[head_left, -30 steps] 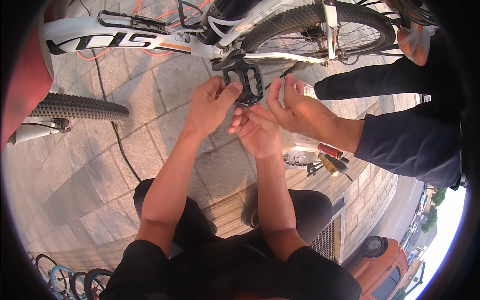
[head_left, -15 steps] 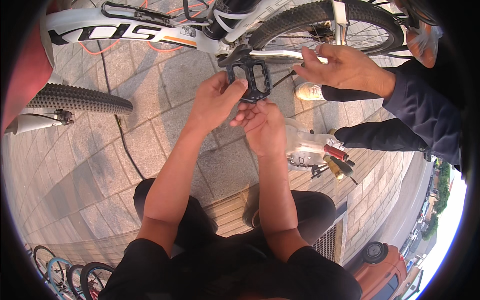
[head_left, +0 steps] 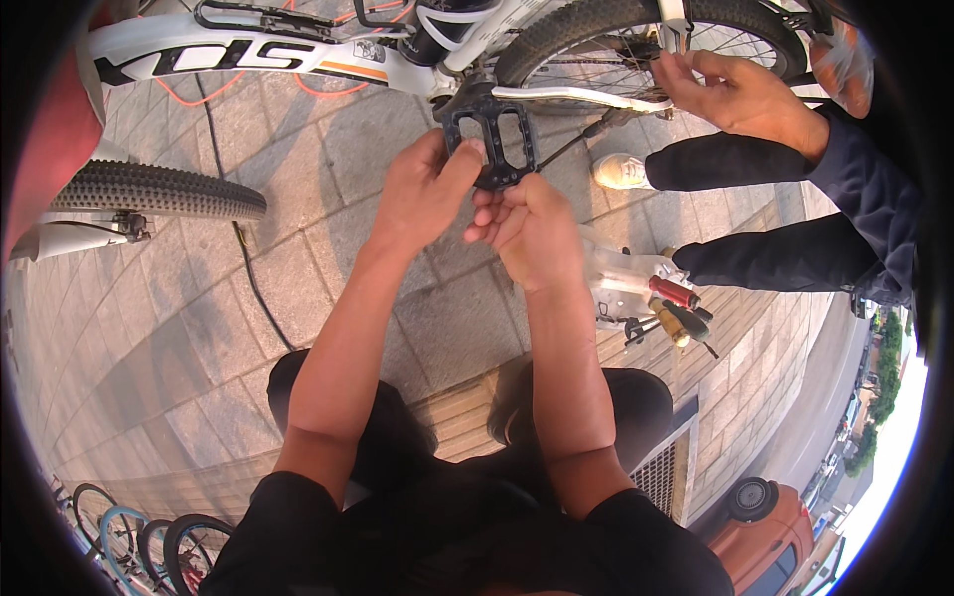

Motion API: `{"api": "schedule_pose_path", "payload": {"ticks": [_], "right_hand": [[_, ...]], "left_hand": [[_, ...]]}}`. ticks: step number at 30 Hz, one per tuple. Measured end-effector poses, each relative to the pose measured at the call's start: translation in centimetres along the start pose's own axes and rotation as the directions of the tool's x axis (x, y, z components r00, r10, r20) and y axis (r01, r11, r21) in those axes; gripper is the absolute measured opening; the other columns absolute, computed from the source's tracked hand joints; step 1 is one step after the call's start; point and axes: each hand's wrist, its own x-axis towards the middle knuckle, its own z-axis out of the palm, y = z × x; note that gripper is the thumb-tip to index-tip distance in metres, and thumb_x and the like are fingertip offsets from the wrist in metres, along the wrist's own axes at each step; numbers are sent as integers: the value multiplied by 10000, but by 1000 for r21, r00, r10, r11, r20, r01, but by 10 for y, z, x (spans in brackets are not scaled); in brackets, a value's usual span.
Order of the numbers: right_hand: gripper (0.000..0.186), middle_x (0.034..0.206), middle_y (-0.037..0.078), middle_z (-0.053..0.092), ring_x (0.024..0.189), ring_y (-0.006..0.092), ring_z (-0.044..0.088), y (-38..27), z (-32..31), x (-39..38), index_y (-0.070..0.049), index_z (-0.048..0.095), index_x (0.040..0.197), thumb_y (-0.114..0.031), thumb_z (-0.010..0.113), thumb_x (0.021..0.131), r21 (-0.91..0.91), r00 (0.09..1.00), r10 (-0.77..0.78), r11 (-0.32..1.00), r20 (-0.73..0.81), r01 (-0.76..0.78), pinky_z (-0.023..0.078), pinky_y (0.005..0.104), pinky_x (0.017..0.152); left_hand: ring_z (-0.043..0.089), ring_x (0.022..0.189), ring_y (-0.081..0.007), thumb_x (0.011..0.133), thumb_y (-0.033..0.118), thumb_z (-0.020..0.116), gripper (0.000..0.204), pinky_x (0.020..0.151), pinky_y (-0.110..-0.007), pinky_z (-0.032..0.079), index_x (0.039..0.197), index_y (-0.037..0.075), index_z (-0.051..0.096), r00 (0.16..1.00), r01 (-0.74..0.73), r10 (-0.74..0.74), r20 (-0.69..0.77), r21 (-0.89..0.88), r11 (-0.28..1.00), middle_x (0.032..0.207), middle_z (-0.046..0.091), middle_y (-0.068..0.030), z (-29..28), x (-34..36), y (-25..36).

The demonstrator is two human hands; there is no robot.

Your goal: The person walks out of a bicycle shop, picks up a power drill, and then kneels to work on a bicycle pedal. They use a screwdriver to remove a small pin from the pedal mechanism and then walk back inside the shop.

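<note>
A black platform pedal [head_left: 495, 149] with an open cage sits beside the crank area of a white bicycle [head_left: 268, 57]. My left hand [head_left: 417, 194] grips the pedal's near left side, thumb pressed on its frame. At the pedal's near lower edge, my right hand [head_left: 535, 230] has its thumb and fingers closed on it, with the other fingers curled below. Whether the pedal is joined to the crank cannot be made out. Another person's hand [head_left: 745, 97] hovers by the rear wheel [head_left: 537, 52], fingers bent, apart from my hands.
A translucent container [head_left: 621, 283] with several handled tools stands on the paving right of my right forearm. The other person's shoe [head_left: 621, 171] and dark trouser legs are behind it. A knobby tyre [head_left: 159, 191] and a black cable [head_left: 253, 283] lie left; parked bicycles [head_left: 124, 531] lower left.
The other person's hand has moved right and away from the pedal, toward the rear wheel. My hands remain on the pedal, shifted only slightly.
</note>
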Motion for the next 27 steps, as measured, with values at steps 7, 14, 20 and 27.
{"api": "schedule_pose_path", "payload": {"ticks": [7,14,20,27], "right_hand": [[202,850,131,623,672,229,609,4,-5,-1,54,592,994,-40,441,898,-39,999,-28,999,-39,27,585,417,604],[206,896,137,661,818,267,682,0,-19,-14,31,601,1026,-117,481,949,290,979,26,953,201,-84,609,442,723],[281,901,143,671,804,269,689,17,-27,-6,42,619,1075,-183,490,967,222,983,-38,975,182,-3,611,436,716],[275,912,128,668,807,250,695,30,-24,-6,59,613,1134,-118,499,957,-125,991,-125,985,-38,119,617,393,735]], "left_hand": [[541,685,-106,946,306,672,340,618,-298,450,885,-28,669,999,-30,29,-13,-59,998,746,643,-47,10,-3,7],[531,683,-71,949,286,690,308,597,-274,433,864,-10,676,999,12,-17,-28,-148,989,736,635,-11,17,-11,10],[547,700,-79,955,359,740,365,614,-267,446,898,0,708,999,32,-34,-9,-186,982,789,636,-13,16,-12,9],[594,815,-108,956,351,767,396,763,-257,481,989,-38,699,994,-103,100,-39,-96,990,1021,654,-54,20,-23,11]]}}
